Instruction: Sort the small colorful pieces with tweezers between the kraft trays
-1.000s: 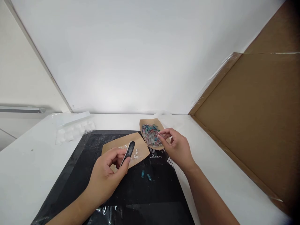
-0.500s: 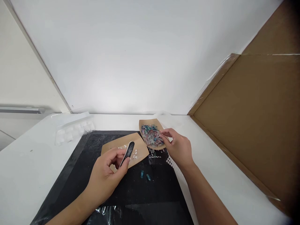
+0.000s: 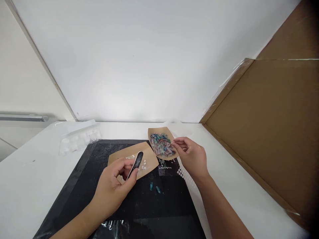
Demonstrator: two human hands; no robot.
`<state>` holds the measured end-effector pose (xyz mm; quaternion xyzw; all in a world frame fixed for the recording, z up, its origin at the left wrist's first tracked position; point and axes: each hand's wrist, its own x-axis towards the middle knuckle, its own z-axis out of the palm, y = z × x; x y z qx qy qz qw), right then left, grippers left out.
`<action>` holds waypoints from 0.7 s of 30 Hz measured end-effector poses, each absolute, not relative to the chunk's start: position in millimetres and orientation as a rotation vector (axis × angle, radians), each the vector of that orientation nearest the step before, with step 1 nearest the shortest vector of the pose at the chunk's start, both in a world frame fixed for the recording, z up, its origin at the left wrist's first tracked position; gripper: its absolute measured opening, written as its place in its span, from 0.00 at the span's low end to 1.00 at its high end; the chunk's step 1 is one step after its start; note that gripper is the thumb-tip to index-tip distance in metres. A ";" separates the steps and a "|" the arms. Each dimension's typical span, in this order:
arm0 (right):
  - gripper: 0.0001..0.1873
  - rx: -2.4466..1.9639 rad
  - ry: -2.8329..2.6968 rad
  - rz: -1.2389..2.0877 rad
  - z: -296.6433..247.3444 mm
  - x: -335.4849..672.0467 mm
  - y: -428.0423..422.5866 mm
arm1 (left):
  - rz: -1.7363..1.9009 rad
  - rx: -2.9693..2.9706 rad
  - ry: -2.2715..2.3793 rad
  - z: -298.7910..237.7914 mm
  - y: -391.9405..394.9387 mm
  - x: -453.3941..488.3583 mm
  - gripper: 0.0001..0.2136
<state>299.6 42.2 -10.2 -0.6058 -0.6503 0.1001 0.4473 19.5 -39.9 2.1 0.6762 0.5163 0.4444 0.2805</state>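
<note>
My left hand [image 3: 113, 187] is closed around a black nail file [image 3: 136, 161], held upright over a brown paper tray [image 3: 149, 156] with small white pieces. My right hand [image 3: 191, 156] hovers at the right edge of a second brown paper tray [image 3: 152, 131] filled with several colourful press-on nails [image 3: 160, 144]. Its thumb and fingers are pinched together; what they hold is too small to make out. Two blue nails [image 3: 154, 187] lie loose on the black mat [image 3: 82, 186] between my hands.
A clear plastic blister tray [image 3: 78, 136] lies at the back left of the white table [image 3: 30, 176]. Rows of small white stickers [image 3: 183, 173] sit on the mat by my right wrist. A large cardboard sheet [image 3: 269, 126] leans along the right side.
My right hand drew back slightly to the right, away from the tray of colourful nails. My left hand kept the file nearly still.
</note>
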 end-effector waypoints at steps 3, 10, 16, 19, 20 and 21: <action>0.11 -1.513 -1.616 0.261 -6.3 298.9 40.8 | 1.191 1.827 1.390 2.2 -39.2 19.4 0.09; 0.17 -1.492 -1.674 0.211 -5.7 299.2 41.0 | 1.201 1.839 1.398 2.2 -40.6 19.9 0.10; 0.17 -1.501 -1.736 0.196 -9.6 300.2 43.5 | 1.207 1.870 1.392 0.0 -40.2 18.4 0.10; 0.19 -1.497 -1.769 0.206 -12.1 300.2 44.4 | 1.194 1.892 1.396 -0.1 -39.8 18.0 0.10; 0.20 -1.494 -1.784 0.213 -13.0 300.0 44.5 | 1.191 1.897 1.399 0.3 -39.8 18.1 0.10; 0.21 -1.493 -1.806 0.220 -13.8 299.7 44.5 | 1.187 1.899 1.401 1.0 -39.9 18.3 0.10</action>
